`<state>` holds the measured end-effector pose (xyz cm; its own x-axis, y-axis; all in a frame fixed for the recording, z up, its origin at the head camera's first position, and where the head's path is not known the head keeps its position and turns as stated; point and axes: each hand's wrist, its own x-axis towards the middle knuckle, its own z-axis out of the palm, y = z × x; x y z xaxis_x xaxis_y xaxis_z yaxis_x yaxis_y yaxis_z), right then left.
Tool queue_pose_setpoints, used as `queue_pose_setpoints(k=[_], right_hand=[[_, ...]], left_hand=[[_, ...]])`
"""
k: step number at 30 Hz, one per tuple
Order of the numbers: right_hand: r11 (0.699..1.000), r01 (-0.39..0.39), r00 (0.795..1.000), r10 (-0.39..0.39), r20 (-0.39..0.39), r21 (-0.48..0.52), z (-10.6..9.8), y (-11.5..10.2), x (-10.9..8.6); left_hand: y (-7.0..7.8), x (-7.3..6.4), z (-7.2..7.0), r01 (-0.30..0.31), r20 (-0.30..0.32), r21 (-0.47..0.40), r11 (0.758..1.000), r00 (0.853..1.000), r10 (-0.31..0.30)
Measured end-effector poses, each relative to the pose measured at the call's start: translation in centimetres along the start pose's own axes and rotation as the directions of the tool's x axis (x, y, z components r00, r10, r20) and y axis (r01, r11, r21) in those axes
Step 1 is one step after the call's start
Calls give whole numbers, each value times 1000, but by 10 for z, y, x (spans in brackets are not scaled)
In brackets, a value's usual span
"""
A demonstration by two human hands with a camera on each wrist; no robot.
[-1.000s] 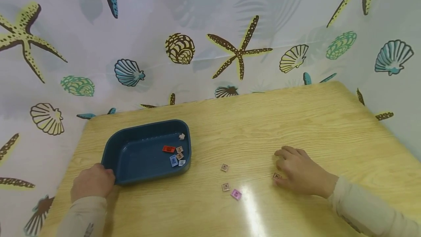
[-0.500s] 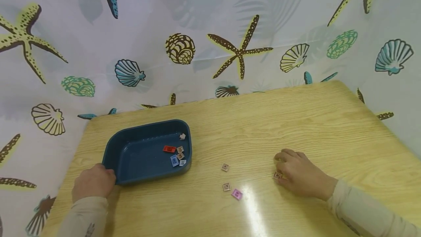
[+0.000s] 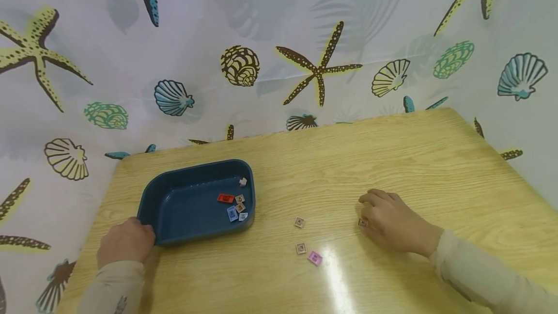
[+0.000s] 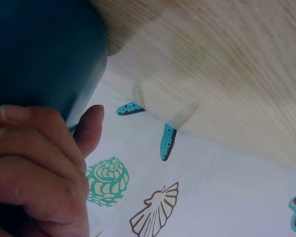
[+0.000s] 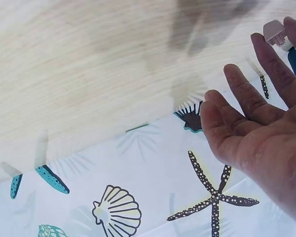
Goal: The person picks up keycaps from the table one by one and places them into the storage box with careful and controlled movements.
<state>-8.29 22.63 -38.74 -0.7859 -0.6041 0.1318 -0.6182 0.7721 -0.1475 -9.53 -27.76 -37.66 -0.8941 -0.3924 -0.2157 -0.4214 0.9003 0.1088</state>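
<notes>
My left hand (image 3: 125, 241) grips the near left corner of a dark blue tray (image 3: 178, 202); in the left wrist view its fingers (image 4: 39, 138) curl over the tray's wall (image 4: 59, 64). At the right, my right hand (image 3: 392, 222) pinches a small brownish keycap (image 3: 363, 223) between thumb and index finger. In the right wrist view that keycap (image 5: 274, 32) shows its tapered side, and the other fingers are loosely bent. Two beige keycaps (image 3: 299, 222) and a pink keycap (image 3: 315, 258) lie on the table between tray and right hand.
Inside the tray, toward its right end, lie a red keycap (image 3: 225, 198), a blue keycap (image 3: 232, 213) and several pale ones. The wooden table (image 3: 331, 159) meets a shell-and-starfish patterned cloth (image 3: 270, 23) at the back and sides.
My right hand has lifted slightly and shifted a little left with the brownish keycap pinched in it. The left hand keeps its grip on the tray.
</notes>
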Motion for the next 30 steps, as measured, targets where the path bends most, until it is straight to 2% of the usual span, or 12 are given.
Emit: queue_pose_setpoints(k=[3, 9, 14, 18, 23, 30], right_hand=[[999, 27, 999, -28, -33, -18, -8, -1, 18], [999, 33, 999, -33, 0, -9, -20, -14, 75], [994, 107, 994, -107, 21, -23, -23, -39, 128], [985, 169, 984, -166, 57, -48, -21, -67, 162], [971, 233, 969, -227, 100, -56, -15, -95, 190], [968, 246, 958, -235, 165, -49, -8, -114, 207]], left_hand=[[0, 1, 0, 2, -8, 2, 1000, 1000, -2], [-3, 0, 0, -2, -18, -8, 1000, 1000, 2], [-1, -1, 0, 3, -8, -7, 1000, 1000, -3], [0, -1, 0, 6, 14, -7, 1000, 1000, -6], [-1, 0, -2, 0, 28, -8, 1000, 1000, 0], [-3, -2, -1, -10, 6, -20, 1000, 1000, 10]])
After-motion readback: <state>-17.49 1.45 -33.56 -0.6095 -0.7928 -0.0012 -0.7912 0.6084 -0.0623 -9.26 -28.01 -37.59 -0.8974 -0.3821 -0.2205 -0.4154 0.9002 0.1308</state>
